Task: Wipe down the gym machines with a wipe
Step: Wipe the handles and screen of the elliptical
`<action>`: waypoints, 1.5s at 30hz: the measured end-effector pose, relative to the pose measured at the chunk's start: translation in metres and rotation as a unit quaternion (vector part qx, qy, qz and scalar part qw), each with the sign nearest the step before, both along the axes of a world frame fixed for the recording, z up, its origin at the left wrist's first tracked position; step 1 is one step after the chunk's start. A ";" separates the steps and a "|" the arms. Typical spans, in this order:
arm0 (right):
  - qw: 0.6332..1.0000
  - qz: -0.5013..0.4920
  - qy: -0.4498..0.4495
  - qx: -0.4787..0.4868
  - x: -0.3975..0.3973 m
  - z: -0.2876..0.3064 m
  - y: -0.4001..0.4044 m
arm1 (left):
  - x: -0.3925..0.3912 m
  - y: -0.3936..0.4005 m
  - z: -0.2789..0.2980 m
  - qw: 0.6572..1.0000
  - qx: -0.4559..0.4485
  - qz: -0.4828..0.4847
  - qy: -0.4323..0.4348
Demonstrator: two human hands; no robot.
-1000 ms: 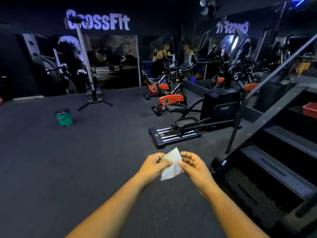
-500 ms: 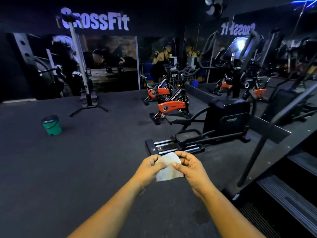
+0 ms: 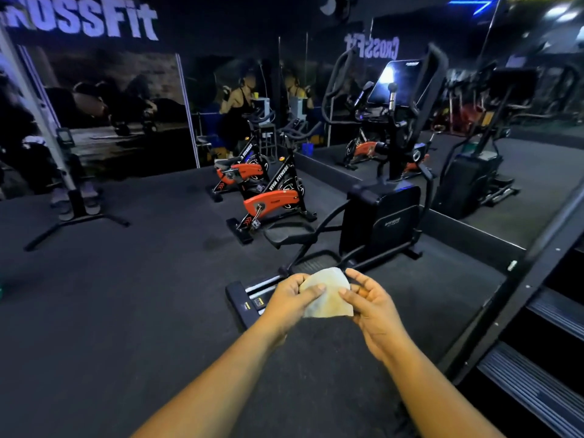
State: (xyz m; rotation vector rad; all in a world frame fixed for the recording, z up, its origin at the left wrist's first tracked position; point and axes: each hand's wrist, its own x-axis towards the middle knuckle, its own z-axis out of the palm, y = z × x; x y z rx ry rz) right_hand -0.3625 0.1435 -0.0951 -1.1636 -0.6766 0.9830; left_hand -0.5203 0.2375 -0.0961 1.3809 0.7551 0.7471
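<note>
Across the dark gym floor (image 3: 110,295), a black elliptical machine (image 3: 379,216) is standing just ahead, with two orange spin bikes (image 3: 271,200) sitting behind it near the mirrored wall (image 3: 521,172). Black stair-machine steps (image 3: 543,314) are rising at the right edge. Out in front, the left hand (image 3: 290,300) and right hand (image 3: 373,303) are both pinching a white wipe (image 3: 328,294) between thumbs and curled fingers, holding it above the elliptical's rear rails.
</note>
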 end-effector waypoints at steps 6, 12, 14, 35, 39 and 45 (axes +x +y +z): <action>1.000 0.019 -0.011 -0.007 0.065 0.007 0.097 | 0.080 0.109 0.012 0.996 0.087 -0.008 0.004; 1.000 -0.006 0.001 -0.017 0.156 0.010 0.196 | 0.169 0.206 0.017 0.994 0.105 -0.014 0.031; 1.000 -0.012 0.004 -0.002 0.191 0.018 0.232 | 0.203 0.242 0.027 0.991 0.127 -0.021 0.037; 0.984 -0.168 -0.054 0.035 0.481 0.092 0.545 | 0.537 0.612 0.112 0.951 0.274 -0.139 -0.025; 0.969 -0.222 -0.079 0.076 0.541 0.120 0.577 | 0.618 0.655 0.139 0.936 0.309 -0.167 -0.034; 0.943 -0.265 -0.167 0.116 0.644 0.157 0.618 | 0.734 0.692 0.178 0.898 0.387 -0.200 -0.064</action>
